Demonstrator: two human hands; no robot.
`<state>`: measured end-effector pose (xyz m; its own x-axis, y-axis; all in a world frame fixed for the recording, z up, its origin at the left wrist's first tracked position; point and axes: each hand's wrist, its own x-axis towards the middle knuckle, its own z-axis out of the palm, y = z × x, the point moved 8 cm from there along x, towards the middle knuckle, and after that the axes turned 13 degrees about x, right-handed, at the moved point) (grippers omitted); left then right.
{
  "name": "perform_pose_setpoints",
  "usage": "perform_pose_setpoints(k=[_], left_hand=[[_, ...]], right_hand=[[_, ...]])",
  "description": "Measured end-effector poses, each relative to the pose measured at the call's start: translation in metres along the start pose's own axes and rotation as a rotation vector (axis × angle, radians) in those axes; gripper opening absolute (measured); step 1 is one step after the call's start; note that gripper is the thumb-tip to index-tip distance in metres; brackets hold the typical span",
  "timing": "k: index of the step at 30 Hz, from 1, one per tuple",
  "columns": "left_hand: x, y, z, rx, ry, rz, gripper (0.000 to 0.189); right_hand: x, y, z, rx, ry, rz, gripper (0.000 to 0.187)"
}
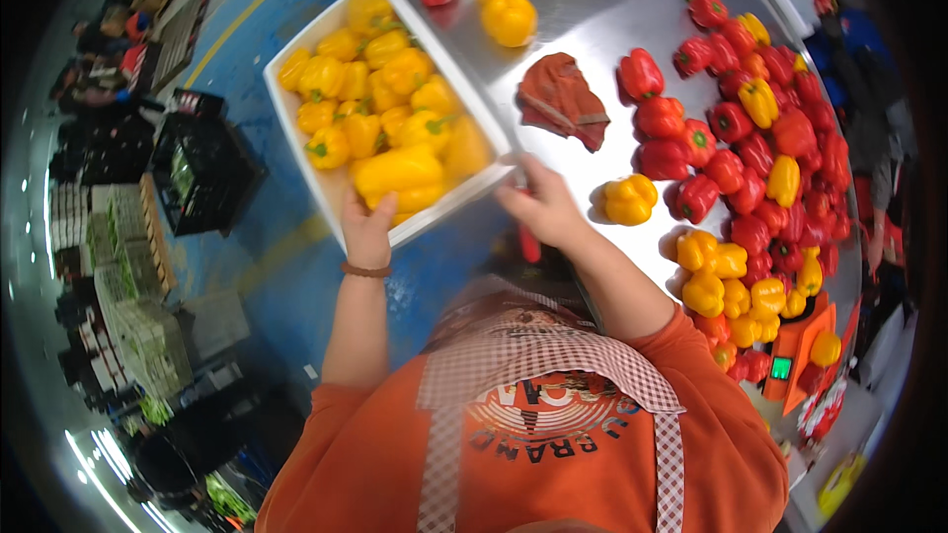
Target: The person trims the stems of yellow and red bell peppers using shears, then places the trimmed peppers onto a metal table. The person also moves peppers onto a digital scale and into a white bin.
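Note:
A white foam box [307,163] full of yellow bell peppers [363,133] tilts in front of me at the table's left edge. My left hand [368,231] reaches over the box's near end and grips a large yellow bell pepper [400,174], thumb on its side. My right hand [544,201] is closed around a red-handled tool [528,240], close to the box's near right corner. The tool's working end is blurred and mostly hidden, so its kind is unclear. A crumpled reddish-brown cloth [563,98] lies beyond my right hand. One yellow pepper [630,200] sits to its right.
Red bell peppers [755,155] heap along the steel table's [585,22] right side, with yellow ones among them. An orange scale [798,355] with a lit display stands near right. Black crates [196,170] and stacked boxes [133,289] stand on the blue floor leftward.

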<state>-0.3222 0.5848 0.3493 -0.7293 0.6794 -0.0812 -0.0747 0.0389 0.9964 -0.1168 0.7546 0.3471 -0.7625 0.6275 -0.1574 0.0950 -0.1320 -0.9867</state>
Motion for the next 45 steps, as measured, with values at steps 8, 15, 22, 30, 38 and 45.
perform_pose_setpoints(k=[8,15,22,30,38,45], left_hand=[[-0.009,-0.013,0.249,0.962,-0.575,0.447,0.079],[-0.019,-0.041,0.314,1.002,-0.739,0.399,0.097],[0.127,-0.005,0.173,0.477,-0.313,0.070,0.078],[0.412,-0.020,-0.073,1.121,0.100,-0.249,0.057],[0.500,-0.108,-0.054,0.603,-0.096,-0.631,0.046],[0.446,-0.069,-0.037,0.369,-0.216,-0.794,0.054]], right_hand=[[-0.126,0.010,-0.176,0.346,0.672,0.031,0.041],[-0.156,0.029,-0.170,0.311,0.629,0.083,0.050],[-0.100,-0.026,-0.104,-0.464,0.176,-0.147,0.072],[0.068,-0.051,-0.159,-1.110,0.325,-0.068,0.065],[0.163,-0.008,-0.183,-1.320,0.338,0.224,0.044],[0.134,-0.044,-0.105,-0.504,0.278,0.124,0.059]])
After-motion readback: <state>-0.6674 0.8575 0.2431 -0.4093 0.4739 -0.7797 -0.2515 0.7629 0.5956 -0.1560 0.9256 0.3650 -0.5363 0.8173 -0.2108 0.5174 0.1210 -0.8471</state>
